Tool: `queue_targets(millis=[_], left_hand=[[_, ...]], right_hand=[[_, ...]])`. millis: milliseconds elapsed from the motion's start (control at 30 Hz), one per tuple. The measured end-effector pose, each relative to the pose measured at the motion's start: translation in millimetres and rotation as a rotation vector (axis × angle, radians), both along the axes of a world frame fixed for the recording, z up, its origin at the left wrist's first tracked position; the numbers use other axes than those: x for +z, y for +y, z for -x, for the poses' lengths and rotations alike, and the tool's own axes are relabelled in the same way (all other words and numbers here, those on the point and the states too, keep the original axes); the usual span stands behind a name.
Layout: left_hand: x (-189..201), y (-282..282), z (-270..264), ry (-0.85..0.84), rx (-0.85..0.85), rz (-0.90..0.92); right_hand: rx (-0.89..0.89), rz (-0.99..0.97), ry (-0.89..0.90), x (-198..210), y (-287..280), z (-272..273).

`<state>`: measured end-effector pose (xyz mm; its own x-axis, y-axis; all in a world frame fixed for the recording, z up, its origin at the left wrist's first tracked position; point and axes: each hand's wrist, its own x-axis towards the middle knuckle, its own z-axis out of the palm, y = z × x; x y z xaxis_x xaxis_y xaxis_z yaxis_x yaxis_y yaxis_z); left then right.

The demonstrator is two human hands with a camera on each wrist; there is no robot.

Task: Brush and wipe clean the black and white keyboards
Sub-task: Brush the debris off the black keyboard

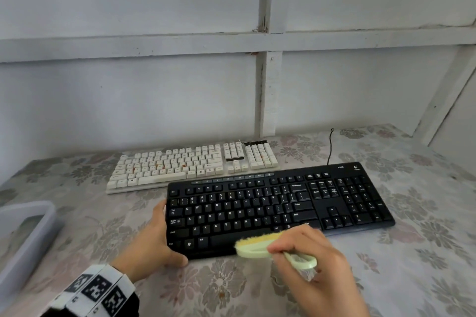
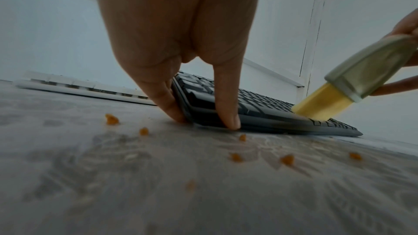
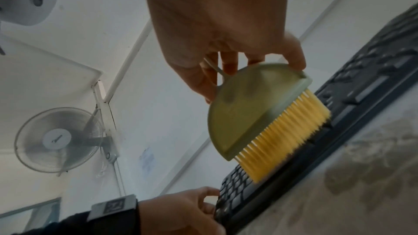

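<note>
- Head view: the black keyboard (image 1: 279, 210) lies on the table (image 1: 425, 252), just in front of the white keyboard (image 1: 193, 166). Brush the black one first, as it is already under the brush (image 1: 260, 246).
- Hold the brush so its yellow bristles meet the keys at the near edge, around the bottom row. Sweep toward that edge, so crumbs (image 2: 112, 119) leave the keys and land on the table, not in the gaps.
- Use light pressure; the bristle tips should flex, not flatten. Heavy pressure likely drives crumbs under the caps.
- Work row by row from the far side to the near side, then move right to the number pad.
- Your right hand (image 1: 316, 267) grasps the brush: fingers curl over the green back, thumb below. Keep this hold firm but not rigid.
- Your left hand (image 1: 152, 239) clamps the left end of the black keyboard, thumb at the front edge, fingers at the side. Keep it there to stop the board sliding.
- Orange crumbs lie on the table beside that hand. Collect them before wiping.
- The white keyboard carries orange specks; judge it not yet cleaned.
</note>
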<state>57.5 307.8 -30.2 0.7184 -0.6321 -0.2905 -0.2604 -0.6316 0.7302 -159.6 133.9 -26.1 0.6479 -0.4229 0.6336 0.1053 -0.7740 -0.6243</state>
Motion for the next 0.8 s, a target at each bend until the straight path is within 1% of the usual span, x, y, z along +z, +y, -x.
queue_targets(millis=[67,133,233,333,400,467,533,600,733,800], left_hand=[[0.7,-0.2,0.0,0.010,0.004,0.004],[1.0,-0.2,-0.3,0.020,0.004,0.006],[-0.6,0.3,-1.2,0.023,0.004,0.014],[-1.9,1.3,-1.8,0.018,0.004,0.027],[-2.3,1.3,-2.0,0.020,0.006,0.027],[-2.3,1.0,-1.8,0.023,0.013,0.024],[-2.4,1.0,-1.9,0.029,0.016,0.019],[-3.0,1.5,-2.4,0.040,0.018,0.016],[-3.7,1.5,-3.4,0.035,0.017,0.015],[-4.2,1.2,-3.3,0.032,0.020,0.010]], right_hand=[[0.038,0.006,0.040,-2.5,3.3,0.3],[0.026,0.000,0.074,-4.2,-5.1,5.7],[-0.056,-0.081,0.061,0.0,-28.3,23.3],[-0.127,-0.171,0.006,8.8,-43.8,39.7],[-0.109,-0.266,-0.024,10.5,-49.2,45.1],[-0.037,-0.340,-0.020,10.7,-52.3,47.5],[0.014,-0.330,0.007,10.0,-54.5,47.8],[0.014,-0.316,0.019,7.5,-60.1,50.8],[-0.065,-0.359,-0.005,9.8,-77.8,62.7],[-0.116,-0.346,-0.022,14.4,-83.4,66.5]])
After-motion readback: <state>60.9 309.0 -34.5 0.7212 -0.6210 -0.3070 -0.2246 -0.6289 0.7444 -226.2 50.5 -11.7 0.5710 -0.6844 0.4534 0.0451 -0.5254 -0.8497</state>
